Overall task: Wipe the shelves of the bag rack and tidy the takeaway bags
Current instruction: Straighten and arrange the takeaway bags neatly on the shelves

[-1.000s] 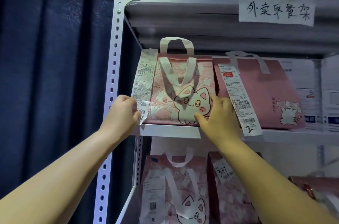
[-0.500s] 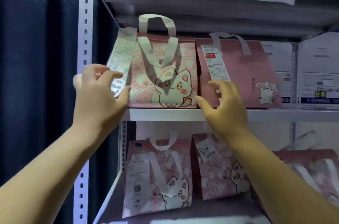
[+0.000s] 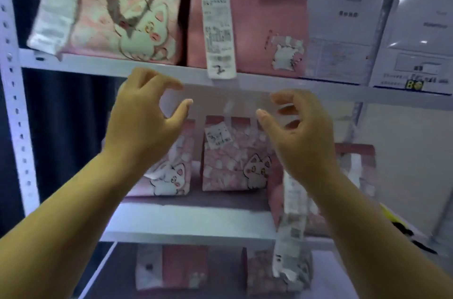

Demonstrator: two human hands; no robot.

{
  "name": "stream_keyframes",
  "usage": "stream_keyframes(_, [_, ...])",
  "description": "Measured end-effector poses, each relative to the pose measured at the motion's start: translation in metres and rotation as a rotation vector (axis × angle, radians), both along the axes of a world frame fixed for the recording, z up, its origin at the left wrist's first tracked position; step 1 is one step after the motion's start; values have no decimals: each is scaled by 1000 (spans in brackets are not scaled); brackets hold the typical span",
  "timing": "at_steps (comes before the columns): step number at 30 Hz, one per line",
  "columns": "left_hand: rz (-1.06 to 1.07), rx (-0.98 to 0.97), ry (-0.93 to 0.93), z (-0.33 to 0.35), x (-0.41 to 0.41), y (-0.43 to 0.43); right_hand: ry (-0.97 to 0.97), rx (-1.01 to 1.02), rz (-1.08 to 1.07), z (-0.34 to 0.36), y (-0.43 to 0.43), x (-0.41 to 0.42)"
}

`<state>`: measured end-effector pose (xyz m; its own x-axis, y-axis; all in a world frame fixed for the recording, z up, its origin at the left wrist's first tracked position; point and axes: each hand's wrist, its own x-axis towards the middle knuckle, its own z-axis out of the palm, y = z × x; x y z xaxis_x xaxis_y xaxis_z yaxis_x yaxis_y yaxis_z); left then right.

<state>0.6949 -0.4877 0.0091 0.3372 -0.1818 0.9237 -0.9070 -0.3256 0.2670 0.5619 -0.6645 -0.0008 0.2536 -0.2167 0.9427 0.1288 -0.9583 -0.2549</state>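
Bag rack, L hand + R hand raised apart, loosely curled

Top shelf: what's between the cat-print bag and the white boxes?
Head view: one plain pink bag, with a long receipt hanging down its front over the shelf edge.

Left forearm and right forearm are showing bare, running uncovered from wrist to frame edge. Left hand and right hand are showing bare too. Thumbnails are looking short and plain. Blur is hiding finer detail.
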Motion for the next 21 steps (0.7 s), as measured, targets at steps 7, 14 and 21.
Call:
stream_keyframes(7, [-124, 143, 121, -61, -66, -87, 154, 143, -53, -56, -74, -68])
stream_keyframes(14, [-244, 277, 319, -125, -87, -157, 256, 349, -196, -110, -136, -116])
stream_keyframes(21, [-239, 311, 509, -173, -72, -201, 344, 518, -332, -160, -192, -133])
